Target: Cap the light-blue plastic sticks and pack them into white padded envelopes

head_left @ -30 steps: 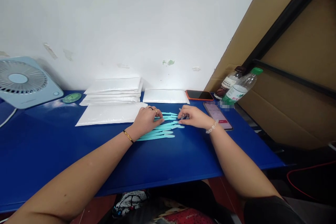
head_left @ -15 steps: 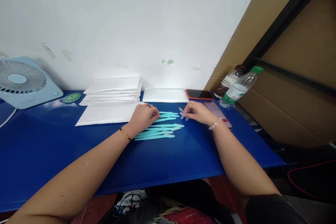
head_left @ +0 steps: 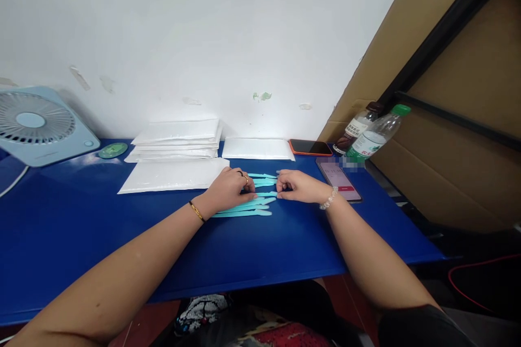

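Left hand (head_left: pixel 230 188): thumb and fingers pinched on one teal strip (head_left: pixel 267 194), which juts from the grip toward the other hand.
Right hand (head_left: pixel 303 186): fingertips at the jutting end of that strip; whether they squeeze it, I cannot tell.
Loose strips (head_left: pixel 244 209): on the blue table (head_left: pixel 260 252), some just nearer the body than the pinch, others just beyond it.
White packets (head_left: pixel 171 176): left of the pinch and beyond it.
Lit phone (head_left: pixel 340 180): right of both grips, near the right wrist.
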Motion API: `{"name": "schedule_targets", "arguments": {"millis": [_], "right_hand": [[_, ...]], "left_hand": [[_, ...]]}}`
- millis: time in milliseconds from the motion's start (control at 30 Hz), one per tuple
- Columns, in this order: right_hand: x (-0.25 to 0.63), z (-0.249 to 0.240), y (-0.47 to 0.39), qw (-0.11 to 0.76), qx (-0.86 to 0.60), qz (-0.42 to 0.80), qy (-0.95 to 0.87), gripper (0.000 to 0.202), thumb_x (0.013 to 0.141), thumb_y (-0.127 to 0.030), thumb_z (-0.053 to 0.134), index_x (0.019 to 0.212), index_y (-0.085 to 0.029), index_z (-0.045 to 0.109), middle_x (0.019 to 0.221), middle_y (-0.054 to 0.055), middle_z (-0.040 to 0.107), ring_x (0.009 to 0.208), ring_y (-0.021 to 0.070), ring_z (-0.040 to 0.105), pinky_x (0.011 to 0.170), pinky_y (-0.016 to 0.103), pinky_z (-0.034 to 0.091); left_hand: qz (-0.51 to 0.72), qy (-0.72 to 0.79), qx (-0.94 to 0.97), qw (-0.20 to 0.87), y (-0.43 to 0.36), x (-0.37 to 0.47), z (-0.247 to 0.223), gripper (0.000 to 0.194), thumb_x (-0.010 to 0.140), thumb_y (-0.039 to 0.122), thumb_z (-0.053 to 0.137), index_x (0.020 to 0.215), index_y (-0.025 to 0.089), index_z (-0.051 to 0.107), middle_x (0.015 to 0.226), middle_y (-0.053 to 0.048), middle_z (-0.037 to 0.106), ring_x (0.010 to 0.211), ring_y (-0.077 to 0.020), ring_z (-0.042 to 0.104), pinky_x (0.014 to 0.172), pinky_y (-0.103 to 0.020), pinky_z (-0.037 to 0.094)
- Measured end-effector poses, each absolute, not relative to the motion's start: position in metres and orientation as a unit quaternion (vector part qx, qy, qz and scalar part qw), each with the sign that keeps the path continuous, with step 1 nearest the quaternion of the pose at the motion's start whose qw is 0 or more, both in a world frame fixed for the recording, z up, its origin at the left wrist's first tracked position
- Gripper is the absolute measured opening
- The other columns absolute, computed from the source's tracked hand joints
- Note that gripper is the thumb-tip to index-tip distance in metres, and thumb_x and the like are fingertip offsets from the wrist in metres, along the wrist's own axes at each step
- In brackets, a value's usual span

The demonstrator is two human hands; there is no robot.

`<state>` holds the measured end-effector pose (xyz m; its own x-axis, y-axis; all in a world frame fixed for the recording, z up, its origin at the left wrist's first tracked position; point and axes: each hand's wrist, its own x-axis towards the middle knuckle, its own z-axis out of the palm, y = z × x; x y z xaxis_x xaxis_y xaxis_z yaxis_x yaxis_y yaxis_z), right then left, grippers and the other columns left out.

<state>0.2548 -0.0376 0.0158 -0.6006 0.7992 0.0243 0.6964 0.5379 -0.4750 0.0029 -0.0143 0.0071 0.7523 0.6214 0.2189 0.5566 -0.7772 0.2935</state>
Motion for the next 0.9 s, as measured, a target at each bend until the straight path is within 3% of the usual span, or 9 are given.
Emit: {"name": "schedule_targets", "arguments": {"millis": [400,600,767,900], "right_hand": [[0.278,0.024,-0.034,0.198,-0.527,0.126,-0.817,0.008,0.081,-0.024,0.063,0.081,-0.017,0.065,0.083,0.003,0.056,0.07,0.0129,0.054,0.062,0.024,0.039],[0.249,0.026,-0.045,0.167,-0.398,0.213,-0.877,0.013,0.079,-0.027,0.067,0.087,-0.018,0.066,0.085,0.003,0.056,0.073,0.0128,0.053,0.063,0.023,0.041],[0.228,0.017,-0.045,0.136,-0.377,0.173,-0.9,0.004,0.074,-0.016,0.066,0.077,-0.017,0.064,0.08,0.0,0.055,0.067,0.0107,0.05,0.067,0.025,0.04],[0.228,0.019,-0.045,0.162,-0.388,0.163,-0.892,0.007,0.072,-0.009,0.062,0.073,-0.016,0.062,0.077,0.0,0.054,0.066,0.0103,0.049,0.064,0.023,0.038]], "left_hand": [[0.179,0.399,0.896,0.082,0.001,-0.004,0.004,0.022,0.085,0.038,0.053,0.086,0.022,0.068,0.081,-0.001,0.069,0.082,-0.0201,0.059,0.074,-0.032,0.037],[0.159,0.354,0.916,0.102,-0.009,-0.003,0.015,0.025,0.083,0.043,0.055,0.08,0.022,0.067,0.077,0.0,0.067,0.078,-0.0176,0.059,0.073,-0.031,0.036],[0.11,0.298,0.939,0.129,-0.016,-0.006,0.019,0.027,0.078,0.049,0.061,0.077,0.022,0.067,0.073,0.002,0.067,0.072,-0.0157,0.059,0.073,-0.03,0.035],[0.112,0.293,0.942,0.116,-0.016,-0.005,0.018,0.02,0.082,0.037,0.058,0.073,0.022,0.066,0.07,0.002,0.067,0.071,-0.0146,0.059,0.073,-0.03,0.035]]}}
